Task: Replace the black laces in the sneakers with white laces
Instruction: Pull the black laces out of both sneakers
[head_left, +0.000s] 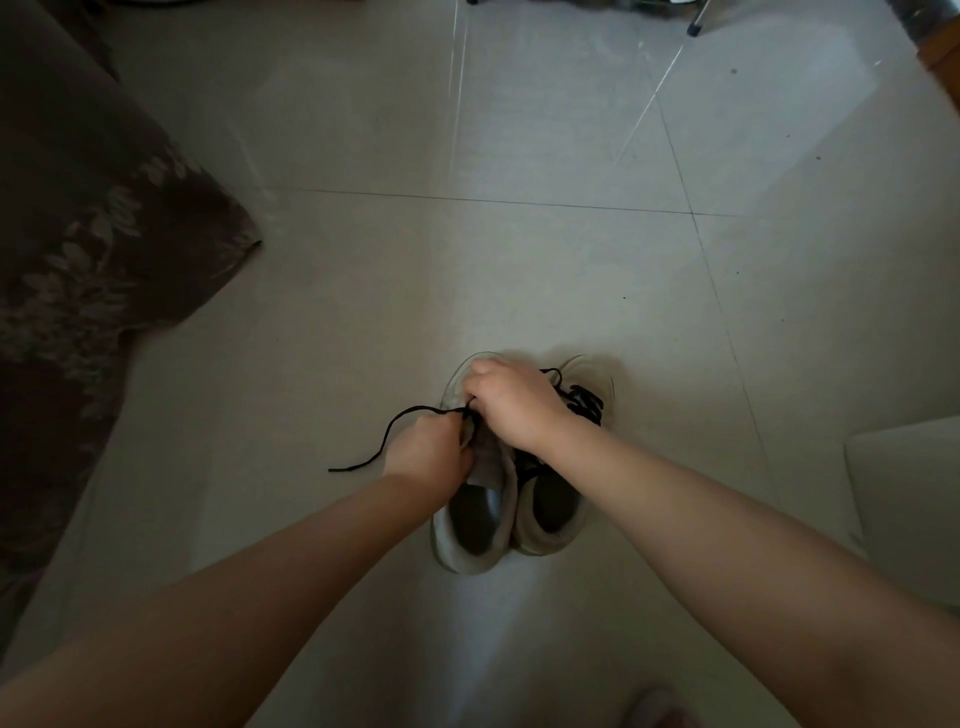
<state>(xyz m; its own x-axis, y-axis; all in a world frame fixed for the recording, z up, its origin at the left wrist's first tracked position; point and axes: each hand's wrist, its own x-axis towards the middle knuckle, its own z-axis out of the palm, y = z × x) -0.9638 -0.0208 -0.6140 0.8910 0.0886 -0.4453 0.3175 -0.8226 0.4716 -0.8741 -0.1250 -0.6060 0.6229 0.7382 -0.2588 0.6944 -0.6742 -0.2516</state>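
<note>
Grip, left hand: the left hand (427, 451) is curled around the black lace (390, 426), which is pinched at the fingertips; the loose end is seen trailing toward 9 o'clock on the floor.
Grip, right hand: the right hand (511, 402) is curled over the front of the left sneaker (475, 499); the lace seems to be pinched at its fingertips, but this part is blurred.
Left sneaker: it is placed on the floor at 6 o'clock, heel toward the person.
Right sneaker: the right sneaker (556, 493) is touching the left one at its 3 o'clock side, black laces still threaded.
Floor: pale tiles (467, 260) are seen.
Fabric: a dark patterned cloth (93, 249) is lying at 9 to 10 o'clock.
Far edge: a metal leg (698, 21) is seen at 1 o'clock.
</note>
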